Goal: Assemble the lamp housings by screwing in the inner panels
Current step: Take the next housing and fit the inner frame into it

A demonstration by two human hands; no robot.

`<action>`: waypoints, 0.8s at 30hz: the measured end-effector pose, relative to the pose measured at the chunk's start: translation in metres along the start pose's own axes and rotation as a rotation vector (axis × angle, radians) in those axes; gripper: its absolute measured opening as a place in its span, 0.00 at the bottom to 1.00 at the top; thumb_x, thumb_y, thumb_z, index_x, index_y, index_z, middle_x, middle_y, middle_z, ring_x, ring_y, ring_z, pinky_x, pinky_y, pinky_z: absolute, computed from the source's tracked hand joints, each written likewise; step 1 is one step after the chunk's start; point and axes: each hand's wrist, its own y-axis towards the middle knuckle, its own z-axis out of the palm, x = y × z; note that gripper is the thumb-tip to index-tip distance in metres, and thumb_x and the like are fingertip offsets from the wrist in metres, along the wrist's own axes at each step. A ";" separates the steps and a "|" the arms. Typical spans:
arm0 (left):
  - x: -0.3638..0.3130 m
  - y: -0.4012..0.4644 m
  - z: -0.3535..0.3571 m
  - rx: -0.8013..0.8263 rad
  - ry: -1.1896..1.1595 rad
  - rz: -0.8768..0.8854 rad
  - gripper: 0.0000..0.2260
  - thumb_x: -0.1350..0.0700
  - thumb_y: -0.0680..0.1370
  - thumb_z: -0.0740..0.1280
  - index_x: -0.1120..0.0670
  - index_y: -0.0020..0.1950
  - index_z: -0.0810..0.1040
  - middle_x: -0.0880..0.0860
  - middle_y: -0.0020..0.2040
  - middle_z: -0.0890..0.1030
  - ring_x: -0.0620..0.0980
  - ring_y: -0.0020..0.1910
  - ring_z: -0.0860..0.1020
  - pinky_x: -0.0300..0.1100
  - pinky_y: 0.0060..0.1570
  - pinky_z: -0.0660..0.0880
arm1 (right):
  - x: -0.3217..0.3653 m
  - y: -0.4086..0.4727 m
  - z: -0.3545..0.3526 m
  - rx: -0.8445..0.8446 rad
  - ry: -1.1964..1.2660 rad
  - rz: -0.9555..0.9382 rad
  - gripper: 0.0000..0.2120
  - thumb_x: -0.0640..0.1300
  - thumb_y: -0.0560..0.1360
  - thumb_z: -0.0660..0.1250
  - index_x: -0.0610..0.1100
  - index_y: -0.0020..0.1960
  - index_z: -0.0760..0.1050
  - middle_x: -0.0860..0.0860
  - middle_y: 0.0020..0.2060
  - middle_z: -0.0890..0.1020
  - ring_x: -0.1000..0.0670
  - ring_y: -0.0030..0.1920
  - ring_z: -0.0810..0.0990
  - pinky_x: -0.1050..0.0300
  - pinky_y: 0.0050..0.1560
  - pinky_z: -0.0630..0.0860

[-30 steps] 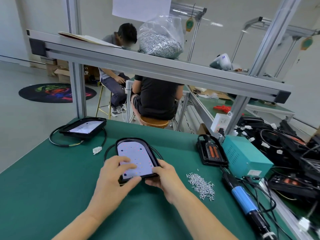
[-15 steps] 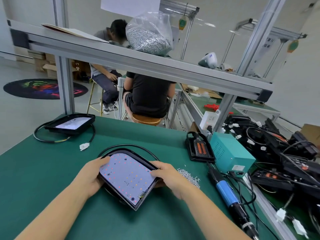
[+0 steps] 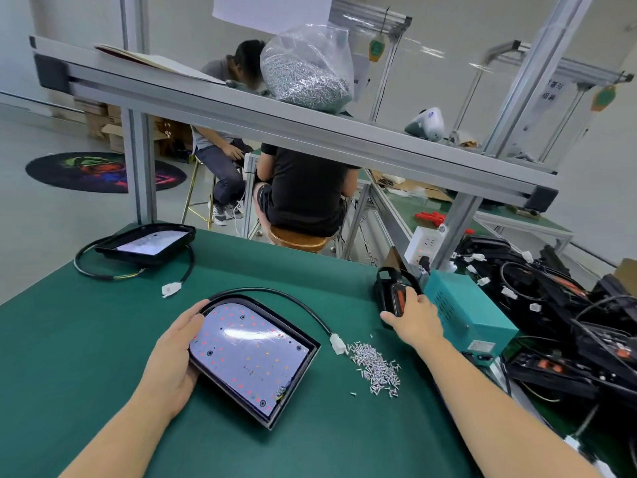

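Observation:
A black lamp housing [image 3: 311, 353] lies tilted on the green bench mat [image 3: 62, 343], with its white inner LED panel [image 3: 248, 350] seated face up inside. My left hand [image 3: 172, 357] holds the housing's left edge, thumb over the rim by the panel. Its black cable curves round the back to a white connector [image 3: 337, 343]. A loose pile of small silver screws [image 3: 375, 369] lies just right of the housing. My right hand [image 3: 415, 319] is stretched out to the right and grips a smaller black part with orange inserts [image 3: 393, 291] beside the teal box.
A teal power box [image 3: 472, 315] stands at the bench's right. Beyond it lies a heap of black housings and cables [image 3: 568, 322]. A second lamp housing [image 3: 148, 243] with a coiled cable sits at the far left. A bag of screws [image 3: 306, 74] rests on the overhead shelf.
My right hand left the housing's right edge and reached right to the small black and orange part. The housing now lies flatter on the mat, my left hand still on it.

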 end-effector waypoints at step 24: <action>0.000 0.000 0.004 -0.022 -0.045 0.018 0.11 0.55 0.81 0.61 0.52 0.58 0.81 0.51 0.55 0.84 0.50 0.55 0.81 0.47 0.54 0.74 | 0.038 -0.021 0.011 -0.275 0.197 -0.088 0.39 0.62 0.69 0.69 0.48 0.74 0.61 0.45 0.64 0.75 0.41 0.64 0.70 0.45 0.64 0.60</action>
